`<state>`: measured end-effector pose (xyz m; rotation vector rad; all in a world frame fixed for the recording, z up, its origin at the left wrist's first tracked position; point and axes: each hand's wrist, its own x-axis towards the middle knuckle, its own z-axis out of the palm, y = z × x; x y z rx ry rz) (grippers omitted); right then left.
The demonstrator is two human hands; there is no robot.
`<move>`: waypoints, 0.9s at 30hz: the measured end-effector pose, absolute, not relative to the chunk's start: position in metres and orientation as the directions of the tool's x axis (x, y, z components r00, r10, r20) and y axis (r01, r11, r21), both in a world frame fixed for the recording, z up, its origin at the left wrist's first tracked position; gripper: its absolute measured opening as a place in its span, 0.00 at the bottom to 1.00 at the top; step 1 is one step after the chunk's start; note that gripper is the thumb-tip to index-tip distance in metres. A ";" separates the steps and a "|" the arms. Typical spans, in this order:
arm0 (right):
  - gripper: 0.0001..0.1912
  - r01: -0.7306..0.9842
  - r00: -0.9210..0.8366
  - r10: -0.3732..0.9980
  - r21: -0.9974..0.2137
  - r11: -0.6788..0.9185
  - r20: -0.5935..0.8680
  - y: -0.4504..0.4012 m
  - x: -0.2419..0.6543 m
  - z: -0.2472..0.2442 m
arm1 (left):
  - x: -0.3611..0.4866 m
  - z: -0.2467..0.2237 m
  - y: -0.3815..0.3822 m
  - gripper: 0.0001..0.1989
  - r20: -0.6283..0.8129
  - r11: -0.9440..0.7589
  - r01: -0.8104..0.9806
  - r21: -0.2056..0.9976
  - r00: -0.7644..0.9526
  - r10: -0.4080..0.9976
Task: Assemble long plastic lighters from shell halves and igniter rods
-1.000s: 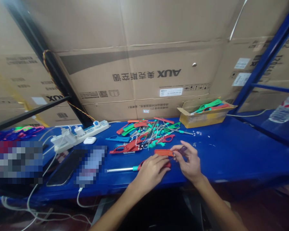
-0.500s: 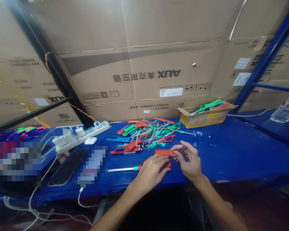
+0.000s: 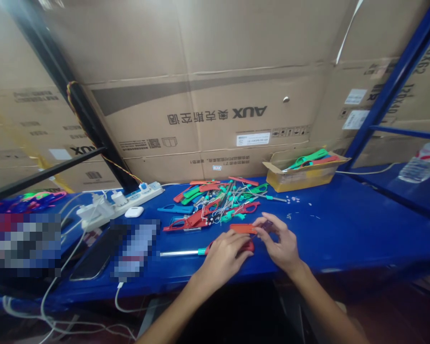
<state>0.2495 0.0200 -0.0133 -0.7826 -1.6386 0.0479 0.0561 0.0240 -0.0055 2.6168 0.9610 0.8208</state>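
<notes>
My left hand (image 3: 224, 253) is closed over the red handle of a long-nosed lighter (image 3: 209, 248), whose metal tube and teal collar point left over the blue table. An orange handle shell (image 3: 241, 228) lies just beyond the left fingers. My right hand (image 3: 283, 246) pinches a small dark purple, see-through piece (image 3: 267, 226) between thumb and fingers, close to the lighter's right end. Whether the piece touches the lighter is hidden by the fingers. Behind both hands is a heap of lighter parts (image 3: 215, 205): red, green and blue shells, metal tubes, teal bits and white wires.
A cardboard box (image 3: 301, 179) of lighter shells stands at the back right, with small scraps (image 3: 293, 199) near it. On the left are a white power strip (image 3: 132, 200), an earphone case (image 3: 134, 211), two phones (image 3: 99, 251) and loose cables. A plastic bottle (image 3: 421, 162) lies far right.
My right hand has shifted slightly, its fingers turning the purple piece a little. The left hand keeps its hold on the lighter. The camera view has tilted slightly.
</notes>
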 end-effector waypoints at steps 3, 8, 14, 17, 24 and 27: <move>0.23 0.481 -0.022 0.482 -0.413 0.773 0.876 0.020 0.251 -0.012 | 0.056 -0.005 0.023 0.10 0.424 -0.758 0.537 0.369 0.629 0.652; 0.24 0.517 0.007 0.497 -0.428 0.741 0.868 0.024 0.252 -0.013 | 0.056 -0.009 0.023 0.12 0.447 -0.775 0.548 0.314 0.635 0.630; 0.23 0.461 -0.037 0.532 -0.458 0.760 0.846 0.029 0.247 -0.003 | 0.055 -0.008 0.021 0.12 0.481 -0.783 0.571 0.246 0.629 0.611; 0.23 0.444 -0.059 0.523 -0.447 0.776 0.850 0.027 0.246 0.001 | 0.049 -0.005 0.014 0.17 0.497 -0.784 0.586 0.205 0.628 0.599; 0.25 0.463 -0.038 0.458 -0.391 0.796 0.888 0.021 0.253 -0.006 | 0.040 -0.010 0.003 0.11 0.539 -0.781 0.599 0.180 0.604 0.587; 0.30 0.488 0.017 0.462 -0.410 0.771 0.887 0.021 0.254 -0.010 | 0.040 -0.013 0.002 0.09 0.536 -0.809 0.568 0.151 0.641 0.550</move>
